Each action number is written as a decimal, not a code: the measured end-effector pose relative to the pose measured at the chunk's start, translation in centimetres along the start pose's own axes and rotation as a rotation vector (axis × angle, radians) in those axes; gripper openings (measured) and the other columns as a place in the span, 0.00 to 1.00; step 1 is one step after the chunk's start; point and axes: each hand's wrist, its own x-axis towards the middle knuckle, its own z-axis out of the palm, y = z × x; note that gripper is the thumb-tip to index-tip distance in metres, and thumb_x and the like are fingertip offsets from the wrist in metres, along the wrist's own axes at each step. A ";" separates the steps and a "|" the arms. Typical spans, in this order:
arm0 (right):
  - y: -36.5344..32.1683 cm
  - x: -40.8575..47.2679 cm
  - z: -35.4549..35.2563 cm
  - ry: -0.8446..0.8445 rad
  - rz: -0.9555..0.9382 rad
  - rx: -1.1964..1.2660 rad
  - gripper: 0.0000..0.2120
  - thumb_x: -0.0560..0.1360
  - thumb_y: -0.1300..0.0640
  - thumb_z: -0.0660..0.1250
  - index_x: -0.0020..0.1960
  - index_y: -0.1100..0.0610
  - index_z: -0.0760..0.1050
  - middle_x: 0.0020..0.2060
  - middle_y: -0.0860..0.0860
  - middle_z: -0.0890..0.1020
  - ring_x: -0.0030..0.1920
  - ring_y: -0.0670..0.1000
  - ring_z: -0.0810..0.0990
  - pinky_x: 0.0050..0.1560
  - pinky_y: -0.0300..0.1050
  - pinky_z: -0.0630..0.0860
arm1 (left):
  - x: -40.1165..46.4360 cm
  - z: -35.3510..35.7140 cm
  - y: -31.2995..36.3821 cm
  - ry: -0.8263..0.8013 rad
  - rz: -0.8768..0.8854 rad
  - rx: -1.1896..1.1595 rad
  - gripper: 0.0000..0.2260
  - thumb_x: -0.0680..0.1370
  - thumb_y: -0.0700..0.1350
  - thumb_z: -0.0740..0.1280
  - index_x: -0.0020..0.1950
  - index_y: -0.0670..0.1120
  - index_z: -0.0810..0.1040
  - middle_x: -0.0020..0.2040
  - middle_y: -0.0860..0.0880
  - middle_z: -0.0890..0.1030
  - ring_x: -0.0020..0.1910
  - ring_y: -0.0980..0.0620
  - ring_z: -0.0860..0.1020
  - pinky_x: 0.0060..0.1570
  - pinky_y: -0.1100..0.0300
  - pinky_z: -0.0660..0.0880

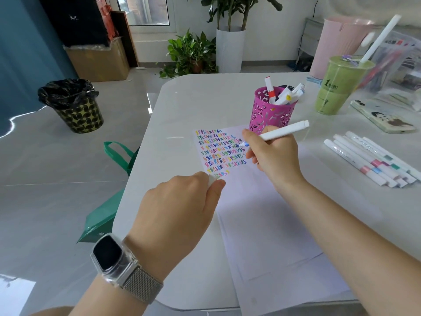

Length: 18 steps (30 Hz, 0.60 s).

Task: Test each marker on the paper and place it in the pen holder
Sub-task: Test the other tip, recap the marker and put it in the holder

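A pale grey table (pixel 182 106) with rounded corners is seen, and the magenta perforated pen holder (pixel 271 111) standing on it is taken as landmark. Against the near side of the holder a white paper (pixel 262 224) is laid flat, its far-left part covered with rows of coloured squiggles. To the right of the holder and nearer the viewer, a row of white markers (pixel 369 161) is laid side by side. Right of the holder a green drink cup (pixel 335 87) with a straw is stood, and beyond that a phone (pixel 382 119) and clear plastic bags (pixel 401 65) are laid.
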 end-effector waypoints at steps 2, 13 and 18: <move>0.5 0.0 0.2 0.004 0.002 -0.014 0.14 0.72 0.58 0.69 0.30 0.55 0.70 0.23 0.50 0.78 0.24 0.47 0.74 0.27 0.39 0.68 | 0.1 0.2 -0.2 -0.023 0.005 0.017 0.18 0.77 0.60 0.46 0.36 0.50 0.60 0.33 0.50 0.71 0.36 0.45 0.72 0.40 0.53 0.73; 2.0 0.0 0.9 0.002 -0.077 -0.134 0.15 0.69 0.59 0.69 0.28 0.54 0.67 0.20 0.45 0.77 0.23 0.45 0.72 0.28 0.39 0.68 | 0.2 0.5 -0.7 -0.152 -0.002 0.057 0.18 0.79 0.59 0.51 0.35 0.49 0.60 0.40 0.51 0.78 0.42 0.45 0.77 0.41 0.54 0.73; 1.9 -0.2 1.1 -0.029 -0.107 -0.163 0.17 0.70 0.61 0.69 0.28 0.56 0.64 0.21 0.52 0.76 0.19 0.41 0.70 0.23 0.35 0.64 | 0.2 0.2 -0.7 -0.143 -0.004 0.061 0.19 0.79 0.59 0.51 0.35 0.48 0.60 0.40 0.51 0.78 0.41 0.45 0.77 0.40 0.54 0.71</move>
